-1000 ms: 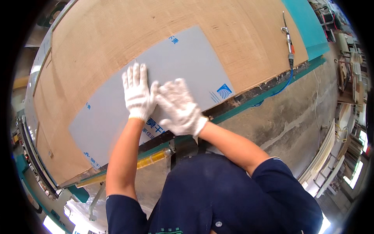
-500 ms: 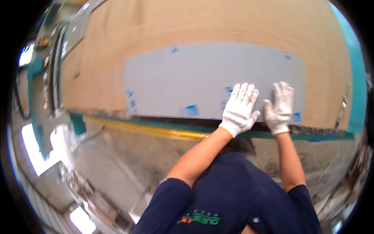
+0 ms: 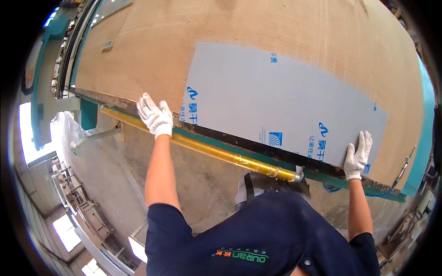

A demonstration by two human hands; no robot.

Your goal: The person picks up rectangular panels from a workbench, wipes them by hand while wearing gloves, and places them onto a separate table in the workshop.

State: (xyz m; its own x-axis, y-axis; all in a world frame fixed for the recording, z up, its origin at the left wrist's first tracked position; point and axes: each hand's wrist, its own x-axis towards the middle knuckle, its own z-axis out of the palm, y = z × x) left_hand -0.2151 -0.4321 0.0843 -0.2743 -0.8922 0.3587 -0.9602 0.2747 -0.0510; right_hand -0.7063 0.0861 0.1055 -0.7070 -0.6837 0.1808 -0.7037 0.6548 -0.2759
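A flat grey sheet with blue printed marks (image 3: pixel 276 101) lies on the wooden tabletop (image 3: pixel 138 64), along its near edge. My left hand (image 3: pixel 155 116), in a white knit glove, is at the table's edge just left of the sheet. Its fingers are extended, and nothing is in them. Gloved the same way, my right hand (image 3: pixel 357 156) rests with its fingers stretched out on the sheet's near right corner area. The palm side of each hand is hidden.
A yellow tube (image 3: pixel 221 156) runs below the table's near edge. Toward the right end lies a slim pen-like tool (image 3: pixel 405 168) with a blue hose. A small block (image 3: pixel 107 45) sits on the far left of the tabletop. Teal machine parts (image 3: pixel 90 115) stand at left.
My left hand has moved left off the sheet to the table's edge, away from my right hand. My right hand stays near the sheet's right end. The view has turned.
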